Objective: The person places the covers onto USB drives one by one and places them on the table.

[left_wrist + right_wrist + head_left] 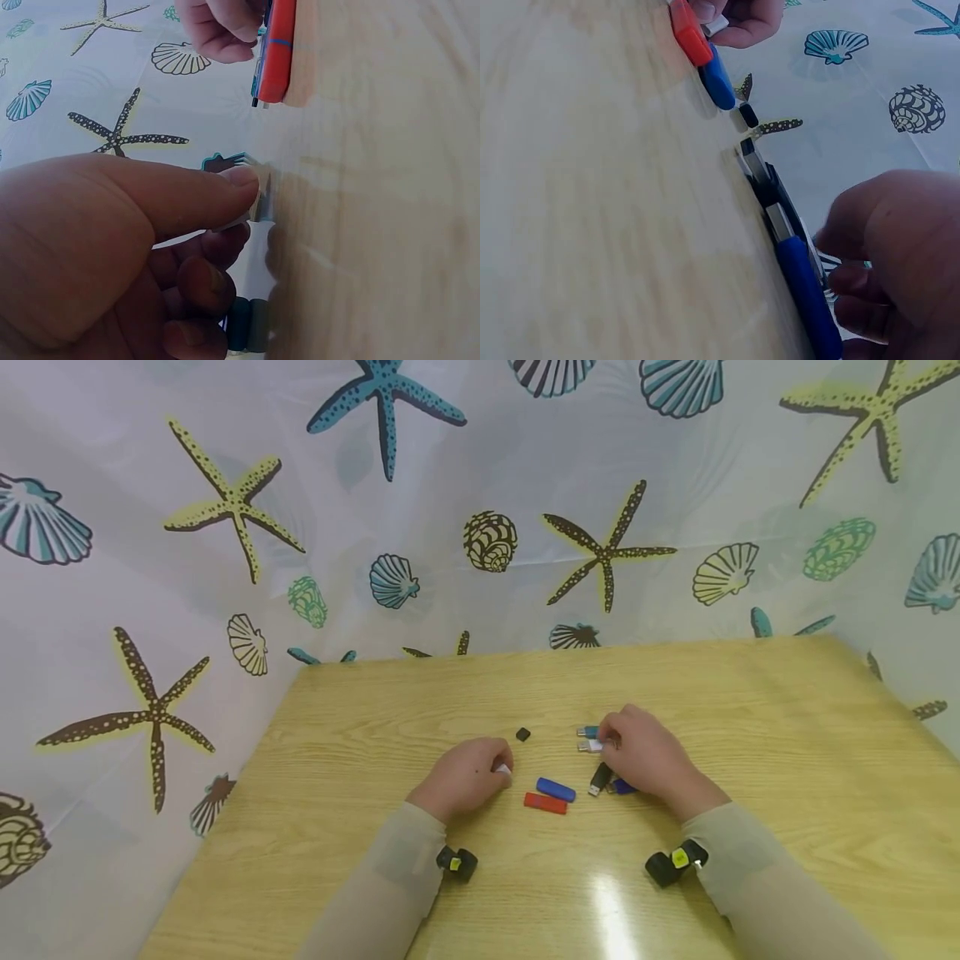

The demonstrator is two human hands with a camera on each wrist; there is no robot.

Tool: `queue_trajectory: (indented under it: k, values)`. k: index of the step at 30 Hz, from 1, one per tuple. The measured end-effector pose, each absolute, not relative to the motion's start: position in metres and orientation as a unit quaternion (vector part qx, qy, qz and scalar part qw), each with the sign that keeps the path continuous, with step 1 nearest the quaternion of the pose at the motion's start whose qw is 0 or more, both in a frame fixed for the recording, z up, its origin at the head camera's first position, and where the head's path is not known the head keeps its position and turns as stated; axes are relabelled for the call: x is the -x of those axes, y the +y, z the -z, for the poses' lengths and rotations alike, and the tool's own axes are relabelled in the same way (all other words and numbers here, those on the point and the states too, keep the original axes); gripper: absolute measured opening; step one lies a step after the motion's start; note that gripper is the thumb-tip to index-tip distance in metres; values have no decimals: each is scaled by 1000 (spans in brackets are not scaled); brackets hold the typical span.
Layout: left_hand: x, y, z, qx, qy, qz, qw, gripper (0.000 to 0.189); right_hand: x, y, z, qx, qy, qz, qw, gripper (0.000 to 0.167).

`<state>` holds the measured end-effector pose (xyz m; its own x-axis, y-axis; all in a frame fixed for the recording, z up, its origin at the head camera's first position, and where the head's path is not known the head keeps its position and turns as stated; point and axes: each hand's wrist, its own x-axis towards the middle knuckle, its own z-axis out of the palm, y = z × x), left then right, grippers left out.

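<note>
My left hand (468, 772) pinches a small white cap (503, 769) between thumb and forefinger, low over the wooden table. The cap's white end also shows in the right wrist view. My right hand (645, 756) has its thumb and forefinger at the end of a white USB flash drive (591, 747), whose metal plug points left. Just behind lies a teal USB flash drive (589, 732), its far end hidden by the fingers. A black USB flash drive (600, 779) and a dark blue one (807, 292) with bare plugs lie in front, the blue partly under my right hand.
Between the hands, a blue stick (556, 789) and a red stick (546, 803) lie side by side, no plugs showing. A small black cap (523, 734) sits farther back. The wooden table (375, 710) ends at a shell-patterned curtain (450, 602).
</note>
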<state>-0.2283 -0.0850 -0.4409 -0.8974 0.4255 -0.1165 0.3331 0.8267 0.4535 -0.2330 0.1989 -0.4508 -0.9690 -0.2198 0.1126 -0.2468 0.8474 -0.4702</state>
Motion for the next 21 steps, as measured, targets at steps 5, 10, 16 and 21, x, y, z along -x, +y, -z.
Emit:
queue_trajectory:
  k: [5, 10, 16, 21]
  values:
    - [228, -84, 440, -198, 948, -225, 107, 4, 232, 200, 451, -132, -964, -229, 20, 13]
    - [228, -84, 441, -186, 943, -251, 113, 4, 232, 199, 451, -132, -968, -213, 10, 13]
    - [228, -84, 440, -183, 929, -302, 111, 7, 232, 198, 451, -149, -969, -198, 6, 14]
    - [229, -82, 441, -187, 921, -325, 102, 9, 231, 198, 451, -162, -967, -194, 26, 16]
